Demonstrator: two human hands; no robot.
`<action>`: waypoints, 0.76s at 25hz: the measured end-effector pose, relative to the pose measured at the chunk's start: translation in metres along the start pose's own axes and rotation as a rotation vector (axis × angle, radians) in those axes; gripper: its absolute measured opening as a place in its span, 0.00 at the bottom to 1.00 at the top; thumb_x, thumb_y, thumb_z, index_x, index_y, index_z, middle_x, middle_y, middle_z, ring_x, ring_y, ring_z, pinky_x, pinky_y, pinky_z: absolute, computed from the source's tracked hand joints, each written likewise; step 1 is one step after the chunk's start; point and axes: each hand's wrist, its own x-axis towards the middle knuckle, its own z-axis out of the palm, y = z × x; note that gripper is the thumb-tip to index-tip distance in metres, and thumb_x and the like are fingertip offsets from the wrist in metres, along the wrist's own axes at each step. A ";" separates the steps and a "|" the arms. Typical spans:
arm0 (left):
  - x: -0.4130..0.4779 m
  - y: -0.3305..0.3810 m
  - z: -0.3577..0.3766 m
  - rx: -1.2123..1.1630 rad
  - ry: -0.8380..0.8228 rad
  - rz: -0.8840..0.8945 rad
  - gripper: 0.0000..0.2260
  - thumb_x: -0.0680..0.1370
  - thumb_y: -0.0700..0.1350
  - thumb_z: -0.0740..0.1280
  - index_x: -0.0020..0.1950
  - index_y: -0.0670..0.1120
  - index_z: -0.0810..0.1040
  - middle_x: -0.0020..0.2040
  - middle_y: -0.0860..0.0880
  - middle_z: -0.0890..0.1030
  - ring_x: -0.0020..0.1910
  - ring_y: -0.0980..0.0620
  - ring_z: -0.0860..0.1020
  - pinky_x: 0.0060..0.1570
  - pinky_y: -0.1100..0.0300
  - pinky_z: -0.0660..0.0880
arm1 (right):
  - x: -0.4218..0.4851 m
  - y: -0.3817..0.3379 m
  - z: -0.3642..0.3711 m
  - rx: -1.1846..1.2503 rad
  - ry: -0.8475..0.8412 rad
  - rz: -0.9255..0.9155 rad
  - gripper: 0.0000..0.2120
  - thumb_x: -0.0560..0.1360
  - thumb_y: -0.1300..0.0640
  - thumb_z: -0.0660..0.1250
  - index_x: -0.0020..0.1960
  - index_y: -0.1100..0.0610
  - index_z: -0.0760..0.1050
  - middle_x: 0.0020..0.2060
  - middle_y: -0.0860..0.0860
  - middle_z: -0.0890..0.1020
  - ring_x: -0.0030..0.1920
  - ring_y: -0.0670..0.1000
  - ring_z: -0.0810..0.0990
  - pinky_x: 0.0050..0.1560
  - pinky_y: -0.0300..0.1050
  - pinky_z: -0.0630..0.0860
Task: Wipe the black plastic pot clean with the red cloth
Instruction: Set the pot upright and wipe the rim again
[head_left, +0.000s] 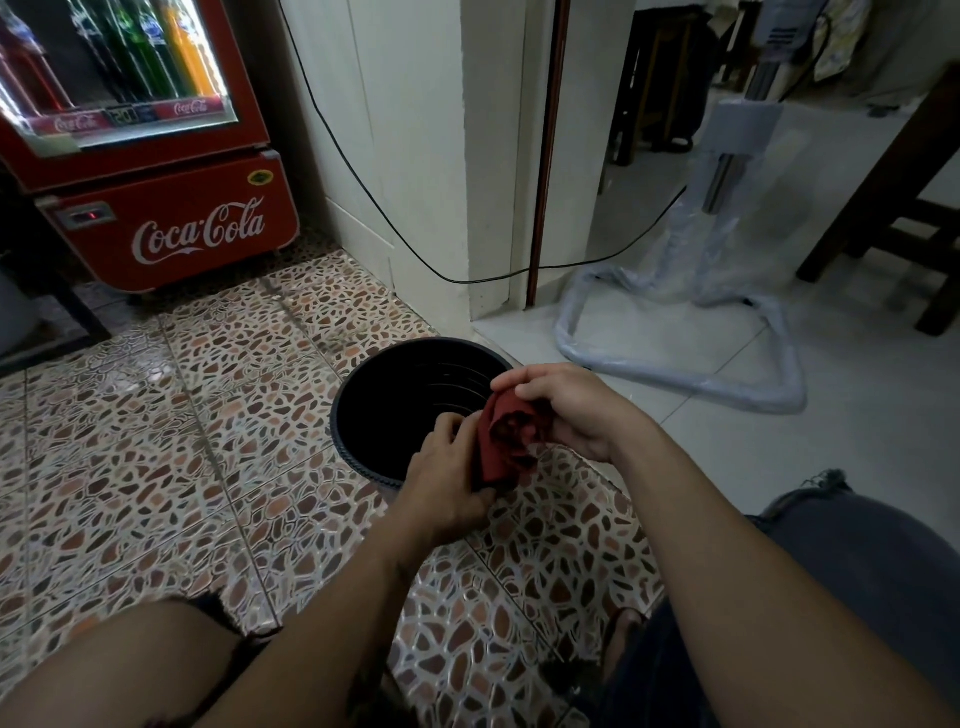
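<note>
**Inspector:** Fingers (511, 382) of the right hand (569, 410) are curled over the top of the red cloth (506, 441), pinching its bunched upper part. State of the left?

**Assistant:** Left hand (447, 478) is closed on the lower edge of the same cloth, thumb and fingers clamped on the fabric. Both hands hold it between them, above the floor.

**Inspector:** Condition of the cloth?

**Assistant:** Crumpled, dark red, with a darker patch in its folds. Whether that patch is dirt or shadow cannot be told.

**Inspector:** Location of the black plastic pot (395, 400)?

**Assistant:** Upright on the patterned tile floor (156, 441), mouth up, just beyond the hands. Ridged rings show inside its wall. The cloth overlaps the pot's near right rim in the view; whether it touches the rim cannot be told. Neither hand is inside the pot.

**Inspector:** Surroundings?

**Assistant:** A red Coca-Cola cooler (171, 208) stands at the far left, well apart from the pot, bottles showing behind its glass. A black cable (374, 208) hangs across the cream wall. To the right, on pale tiles, a fan stand (727, 332) wrapped in clear plastic. The person's knees frame the bottom of the view, one bare, one in dark denim.
</note>
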 end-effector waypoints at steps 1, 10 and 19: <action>0.001 0.001 0.000 -0.031 0.051 0.000 0.33 0.70 0.56 0.70 0.73 0.55 0.63 0.60 0.53 0.68 0.55 0.49 0.74 0.51 0.52 0.73 | 0.000 0.000 -0.003 -0.003 -0.026 0.001 0.17 0.77 0.70 0.61 0.51 0.57 0.86 0.47 0.59 0.83 0.40 0.53 0.82 0.38 0.45 0.80; 0.004 0.009 -0.006 -0.299 0.362 0.096 0.12 0.72 0.39 0.63 0.48 0.55 0.78 0.43 0.58 0.79 0.44 0.58 0.77 0.41 0.60 0.74 | 0.002 0.015 -0.017 -0.626 0.094 0.011 0.15 0.72 0.69 0.68 0.36 0.51 0.84 0.30 0.50 0.84 0.33 0.49 0.82 0.36 0.43 0.76; 0.017 -0.017 -0.004 -0.343 0.307 -0.306 0.10 0.76 0.52 0.64 0.56 0.55 0.79 0.47 0.54 0.83 0.47 0.52 0.82 0.45 0.58 0.77 | 0.039 0.017 0.000 -0.721 0.277 -0.075 0.16 0.74 0.56 0.69 0.61 0.53 0.81 0.50 0.51 0.85 0.51 0.52 0.83 0.53 0.50 0.80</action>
